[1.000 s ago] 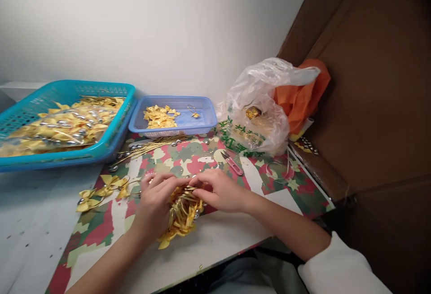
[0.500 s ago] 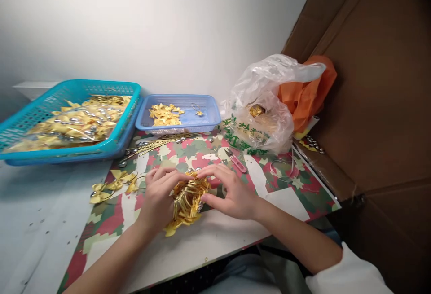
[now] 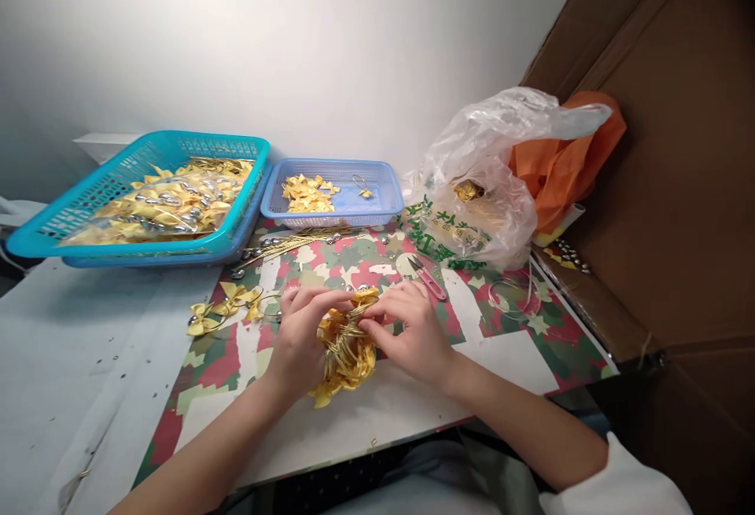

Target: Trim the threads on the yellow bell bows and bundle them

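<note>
A thick bundle of gold ribbon bows on gold elastic loops (image 3: 348, 362) rests at the near side of the camouflage-patterned board. My left hand (image 3: 298, 342) is wrapped round its left side, fingers curled over the top. On the opposite side my right hand (image 3: 416, 334) pinches some of the gold loops between thumb and fingers. Part of the bundle is hidden behind both hands. Several loose gold bows with silver beads (image 3: 233, 304) lie on the board, left of my left hand.
A turquoise basket (image 3: 56, 236) of bagged bows stands at the left. Behind the board is a blue basket (image 3: 386, 200) with bows. Pink thread snips (image 3: 433, 285) lie beyond my right hand, near a plastic bag (image 3: 472, 130). Cardboard (image 3: 666, 185) rises at the right.
The whole scene has shifted right in view as my head turned left. My right thumb and fingers have come together from apart, now pinching the loops. My left hand keeps its hold.
</note>
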`<state>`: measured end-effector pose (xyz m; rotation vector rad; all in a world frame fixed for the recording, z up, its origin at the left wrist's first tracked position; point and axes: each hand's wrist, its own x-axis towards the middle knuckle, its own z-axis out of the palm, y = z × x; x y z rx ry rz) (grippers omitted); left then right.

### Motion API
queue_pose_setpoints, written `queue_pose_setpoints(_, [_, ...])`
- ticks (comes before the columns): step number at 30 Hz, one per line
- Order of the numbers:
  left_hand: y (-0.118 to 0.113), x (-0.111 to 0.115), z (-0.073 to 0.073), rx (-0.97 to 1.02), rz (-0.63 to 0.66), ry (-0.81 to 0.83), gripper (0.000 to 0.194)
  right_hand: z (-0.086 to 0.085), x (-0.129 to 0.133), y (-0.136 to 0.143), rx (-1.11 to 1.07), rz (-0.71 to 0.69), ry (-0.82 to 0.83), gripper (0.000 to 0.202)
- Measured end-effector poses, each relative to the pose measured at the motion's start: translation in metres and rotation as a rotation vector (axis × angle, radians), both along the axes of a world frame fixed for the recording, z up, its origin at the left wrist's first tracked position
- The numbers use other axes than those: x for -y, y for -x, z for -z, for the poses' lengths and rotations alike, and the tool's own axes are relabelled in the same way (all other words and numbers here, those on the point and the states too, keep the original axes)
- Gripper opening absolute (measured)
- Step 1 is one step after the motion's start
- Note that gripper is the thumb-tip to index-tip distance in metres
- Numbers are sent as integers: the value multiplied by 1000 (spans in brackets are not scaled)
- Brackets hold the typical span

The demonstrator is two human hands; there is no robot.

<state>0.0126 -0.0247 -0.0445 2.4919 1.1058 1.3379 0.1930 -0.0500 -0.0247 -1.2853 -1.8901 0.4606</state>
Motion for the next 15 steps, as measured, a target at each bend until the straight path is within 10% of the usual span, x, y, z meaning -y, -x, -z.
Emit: queue_pose_setpoints(15, [-4, 3, 4, 5, 27, 2, 44, -11, -23, -13, 111, -313, 74, 20])
